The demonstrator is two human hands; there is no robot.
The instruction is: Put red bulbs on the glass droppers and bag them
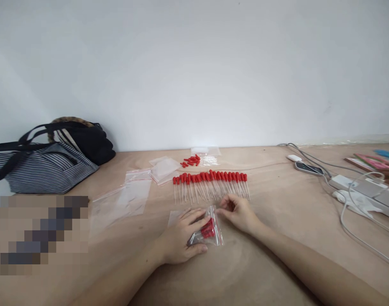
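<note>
A clear zip-lock bag (217, 229) with a red-edged seal lies in front of me, with red rubber dropper bulbs (208, 229) showing inside it. Across its left part my left hand (186, 238) rests flat, fingers spread, pressing it to the table and hiding much of what it contains. At the bag's upper right corner, my right hand (239, 212) has its fingers curled, with thumb and fingertips pinched at the seal edge. Just beyond both hands runs a row of clear droppers (210, 185) with red bulbs.
Loose red bulbs (191, 160) and clear tubes (209, 160) lie behind the row. Flat plastic bags (135, 191) spread to the left. A striped bag (50, 168) stands at far left. On the right are a phone (309, 168), white cables and a power strip (344, 183).
</note>
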